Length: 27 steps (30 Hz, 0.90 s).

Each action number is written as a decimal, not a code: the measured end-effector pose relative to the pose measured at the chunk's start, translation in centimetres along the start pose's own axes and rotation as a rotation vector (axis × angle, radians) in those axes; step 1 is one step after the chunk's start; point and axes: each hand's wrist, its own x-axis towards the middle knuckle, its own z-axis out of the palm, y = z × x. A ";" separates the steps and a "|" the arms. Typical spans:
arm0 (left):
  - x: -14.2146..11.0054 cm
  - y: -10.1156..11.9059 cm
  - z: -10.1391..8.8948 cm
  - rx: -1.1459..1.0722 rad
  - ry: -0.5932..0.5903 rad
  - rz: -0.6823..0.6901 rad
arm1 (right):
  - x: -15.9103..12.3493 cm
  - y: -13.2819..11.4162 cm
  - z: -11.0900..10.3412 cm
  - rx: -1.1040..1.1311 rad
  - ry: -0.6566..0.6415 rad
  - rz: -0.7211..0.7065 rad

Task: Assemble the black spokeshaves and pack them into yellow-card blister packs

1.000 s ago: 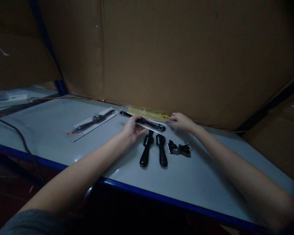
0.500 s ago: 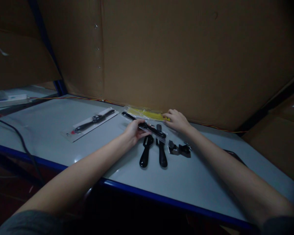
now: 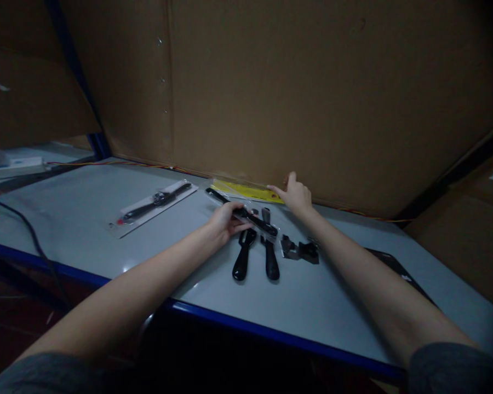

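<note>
My left hand is closed around a long black spokeshave-like tool in a clear plastic wrapper, held at a slant above the table. Beneath it lie two black-handled tools, one on the left and one on the right, their upper parts partly covered by the held tool. My right hand is raised at the back, thumb and fingers apart, holding nothing. It is nearest the right end of a yellow card in clear plastic. Small dark metal parts sit below the right wrist.
A similar black tool in its packaging lies on the left of the grey table. A flat black object is partly behind my right forearm. Cardboard walls enclose the back. A dark cable hangs over the left edge.
My right hand has let go of the yellow card's end and lifted, fingers spreading. The left hand keeps its hold on the wrapped black tool, almost still.
</note>
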 end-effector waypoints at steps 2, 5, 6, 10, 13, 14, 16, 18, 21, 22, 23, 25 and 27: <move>0.0 0.0 0.0 0.002 0.000 0.002 | -0.1 -0.1 -0.2 -0.032 0.038 0.002; -0.1 0.0 0.1 -0.005 0.003 0.004 | -0.3 -0.6 -0.3 -0.044 0.051 -0.096; -0.2 -0.1 0.1 -0.005 0.001 0.003 | -0.4 -0.8 -0.3 -0.042 0.049 -0.145; -0.3 -0.1 0.1 -0.005 0.006 0.013 | -0.7 -1.4 0.2 -0.028 0.012 -0.368; -0.3 -0.1 0.1 -0.004 0.010 0.016 | -0.9 -1.6 0.3 -0.035 -0.014 -0.481; -0.3 -0.1 0.1 -0.002 0.010 0.013 | -0.9 -1.6 0.2 -0.042 -0.016 -0.507; -0.3 -0.1 0.2 0.002 0.011 0.005 | -1.1 -1.7 -0.1 -0.056 -0.016 -0.554; -0.4 0.0 0.2 0.005 0.010 -0.001 | -1.3 -1.8 -0.5 -0.073 -0.005 -0.583; -0.4 0.0 0.2 0.014 0.002 -0.008 | -1.3 -1.7 -1.0 -0.101 0.020 -0.588; -0.4 0.0 0.2 0.017 0.002 -0.007 | -1.3 -1.7 -1.1 -0.113 0.026 -0.584; -0.4 0.0 0.2 0.018 0.003 -0.005 | -1.2 -1.7 -1.2 -0.126 0.030 -0.582; -0.4 0.0 0.2 0.018 0.005 -0.004 | -1.1 -1.8 -1.3 -0.157 0.032 -0.583; -0.4 -0.1 0.2 0.015 0.006 -0.006 | -1.1 -2.0 -1.3 -0.191 0.032 -0.594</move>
